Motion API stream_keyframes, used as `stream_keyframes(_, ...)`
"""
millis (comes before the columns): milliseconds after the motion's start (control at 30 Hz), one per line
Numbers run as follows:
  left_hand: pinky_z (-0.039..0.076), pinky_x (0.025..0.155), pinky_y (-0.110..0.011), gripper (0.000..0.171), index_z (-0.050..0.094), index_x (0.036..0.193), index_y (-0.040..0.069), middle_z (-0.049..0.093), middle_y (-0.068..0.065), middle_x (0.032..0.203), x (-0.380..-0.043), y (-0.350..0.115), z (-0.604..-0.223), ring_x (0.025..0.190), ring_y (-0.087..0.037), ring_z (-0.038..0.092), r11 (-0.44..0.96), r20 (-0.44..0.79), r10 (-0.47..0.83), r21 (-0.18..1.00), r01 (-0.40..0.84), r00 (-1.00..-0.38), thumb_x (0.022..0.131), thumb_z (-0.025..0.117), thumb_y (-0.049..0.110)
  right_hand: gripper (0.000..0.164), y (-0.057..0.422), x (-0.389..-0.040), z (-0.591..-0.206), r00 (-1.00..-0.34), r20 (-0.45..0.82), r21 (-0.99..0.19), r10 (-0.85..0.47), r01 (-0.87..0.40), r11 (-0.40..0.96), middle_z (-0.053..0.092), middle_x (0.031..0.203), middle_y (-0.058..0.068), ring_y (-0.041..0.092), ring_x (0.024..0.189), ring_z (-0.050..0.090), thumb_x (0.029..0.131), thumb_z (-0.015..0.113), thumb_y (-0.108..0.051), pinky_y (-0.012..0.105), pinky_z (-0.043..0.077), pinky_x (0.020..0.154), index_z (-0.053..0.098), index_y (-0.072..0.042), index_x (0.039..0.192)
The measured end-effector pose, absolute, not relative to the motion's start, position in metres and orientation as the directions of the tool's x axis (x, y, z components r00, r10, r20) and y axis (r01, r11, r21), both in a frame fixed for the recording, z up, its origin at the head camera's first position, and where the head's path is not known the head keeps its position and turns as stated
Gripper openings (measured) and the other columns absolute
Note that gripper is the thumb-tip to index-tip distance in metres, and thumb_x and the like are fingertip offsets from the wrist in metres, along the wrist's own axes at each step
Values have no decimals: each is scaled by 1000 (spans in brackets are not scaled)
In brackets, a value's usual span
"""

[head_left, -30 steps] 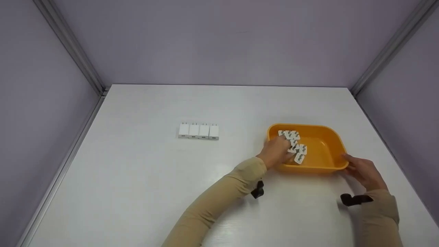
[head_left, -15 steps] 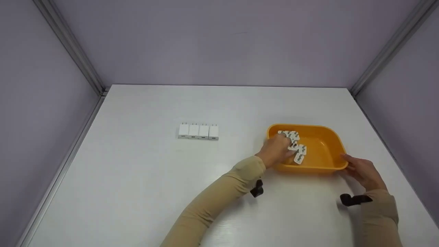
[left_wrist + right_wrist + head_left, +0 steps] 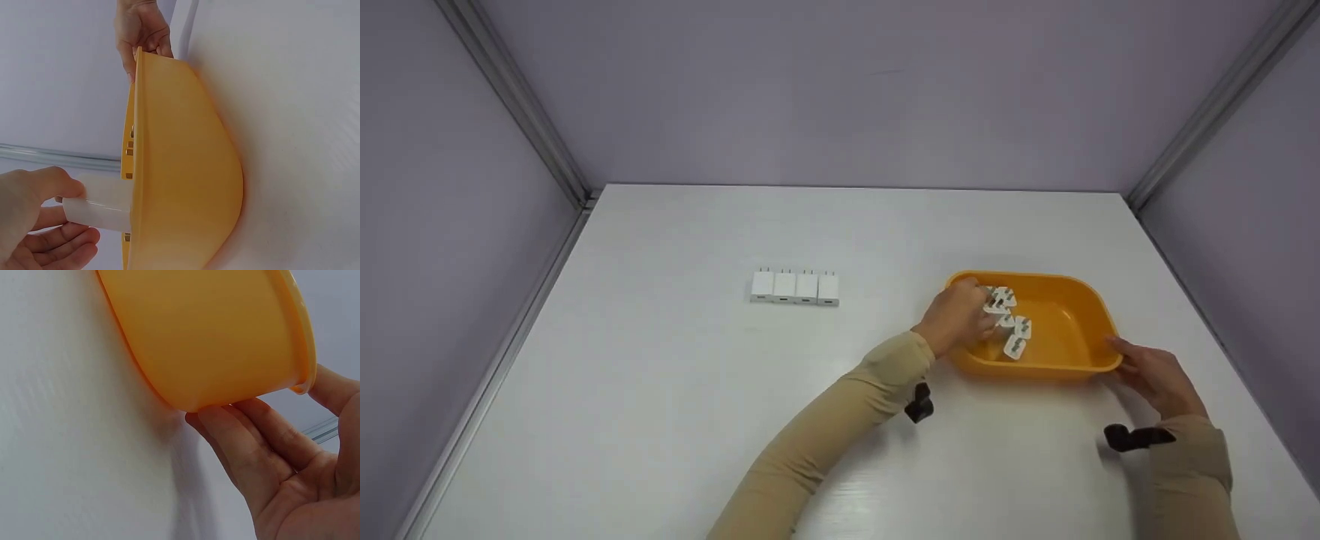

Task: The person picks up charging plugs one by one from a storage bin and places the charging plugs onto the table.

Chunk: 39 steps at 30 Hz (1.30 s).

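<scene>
My left hand [image 3: 958, 319] is over the left end of an orange plastic bin [image 3: 1065, 367]. In the left wrist view, its thumb and fingers pinch a white charger plug [image 3: 101, 202], which rises above the bin's rim. Several more white charger plugs [image 3: 1015, 346] lie in the left part of the bin, metal prongs up, some hidden behind the left hand. My right hand [image 3: 1159, 375] holds the bin at its near right corner; the right wrist view has the thumb at the rim and the fingers against the outside wall.
Left of the bin, several white charger plugs [image 3: 784, 286] form a tidy side-by-side row on the white table [image 3: 660, 390], prongs pointing to the back. Pale panels [image 3: 840, 97] enclose the table at the back and sides.
Within the bin's left end, my left hand has shifted slightly up and left, and it now lifts a charger plug from the pile. The right hand and bin stay put.
</scene>
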<state>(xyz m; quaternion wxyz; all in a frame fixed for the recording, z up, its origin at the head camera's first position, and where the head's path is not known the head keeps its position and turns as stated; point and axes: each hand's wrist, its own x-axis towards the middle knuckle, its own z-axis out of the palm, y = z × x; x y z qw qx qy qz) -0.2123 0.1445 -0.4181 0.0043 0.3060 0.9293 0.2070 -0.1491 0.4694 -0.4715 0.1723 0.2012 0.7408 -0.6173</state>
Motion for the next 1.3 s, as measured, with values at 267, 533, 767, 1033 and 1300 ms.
stream_keyframes(267, 54, 84, -18, 26, 70, 107, 5, 70, -4, 104, -219, 135, -416, 94, -13, 65, 696, 186, 561, 422, 581, -807, 91, 64, 24, 46, 471, -147, -474, -872, -482, -855, 80, 488, 172, 65, 93, -20, -4, 87, 66, 91, 62, -44, 16, 56, 83, 57, -13, 123)
stream_keyframes(533, 55, 78, -20, 25, 72, 104, 3, 71, -7, 100, -227, 125, -416, 89, -16, 66, 673, 231, 539, 460, 580, -810, 90, 66, 23, 15, 473, -145, -475, -890, -453, -887, 42, 455, 76, 67, 95, -15, 1, 88, 68, 93, 61, -36, 18, 57, 82, 65, -24, 101)
stream_keyframes(767, 56, 85, -20, 27, 70, 109, 2, 71, -8, 107, -232, 118, -410, 97, -16, 67, 672, 226, 515, 492, 553, -827, 90, 64, 21, 27, 473, -144, -474, -885, -460, -880, 69, 465, 100, 64, 96, -16, -1, 89, 66, 92, 62, -37, 17, 57, 83, 60, -18, 111)
stream_keyframes(1033, 55, 87, -23, 27, 70, 111, 3, 70, -10, 108, -240, 108, -408, 97, -17, 66, 678, 219, 473, 528, 511, -853, 90, 63, 19, 37, 474, -143, -474, -878, -472, -861, 85, 479, 167, 67, 93, -21, -2, 88, 67, 91, 61, -44, 15, 56, 81, 61, -17, 117)
stream_keyframes(1300, 56, 89, -26, 28, 70, 113, 3, 69, -10, 110, -248, 94, -412, 100, -19, 66, 700, 198, 438, 538, 471, -877, 91, 64, 19, 71, 473, -142, -474, -888, -452, -853, 81, 457, 253, 65, 96, -24, -5, 90, 65, 92, 59, -47, 13, 55, 83, 41, 0, 142)
